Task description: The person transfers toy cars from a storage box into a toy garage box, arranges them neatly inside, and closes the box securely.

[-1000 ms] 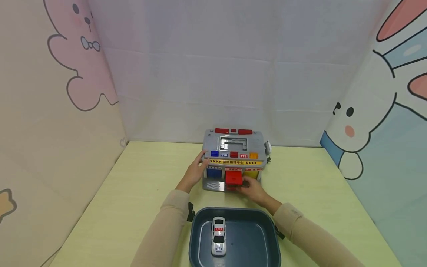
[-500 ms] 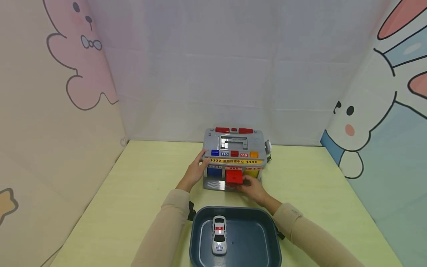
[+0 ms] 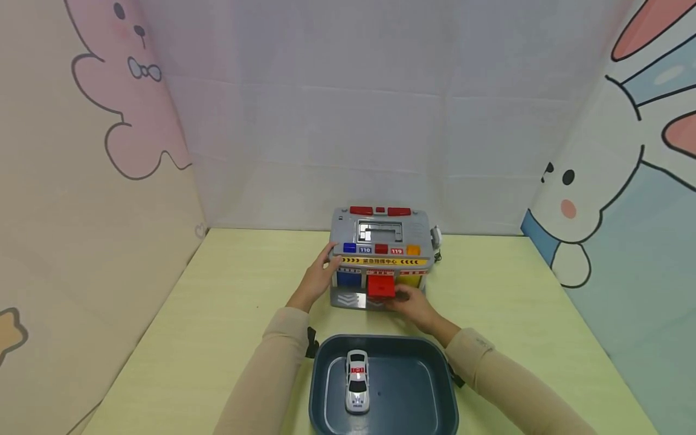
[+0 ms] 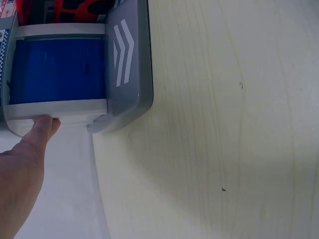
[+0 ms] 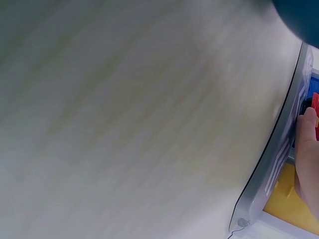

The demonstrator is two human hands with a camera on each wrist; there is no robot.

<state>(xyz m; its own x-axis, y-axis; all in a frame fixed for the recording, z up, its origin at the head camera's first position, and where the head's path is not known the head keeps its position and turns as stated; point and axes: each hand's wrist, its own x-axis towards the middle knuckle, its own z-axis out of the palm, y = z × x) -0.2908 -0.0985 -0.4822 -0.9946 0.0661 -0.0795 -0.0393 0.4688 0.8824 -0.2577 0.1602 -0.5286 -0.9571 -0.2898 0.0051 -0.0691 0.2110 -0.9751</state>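
Toy station (image 3: 382,261) at the far side of the pale table (image 3: 239,284), with one hand at each side of it

From the left, the left hand (image 3: 316,279) rests on the left side of the station, its fingers rather straight and the thumb apart from them, near a blue panel (image 4: 57,69). Nearer to the person there is a dark tray (image 3: 380,339), apart from the station, and in its left part lies a white toy car (image 3: 357,382). Next comes a red piece (image 3: 381,286), which is at the middle bay of the station, between the blue panel and a yellow panel (image 5: 288,201). The right hand (image 3: 415,308) pinches this piece at its right side with bent fingers and thumb; how firmly, I cannot tell
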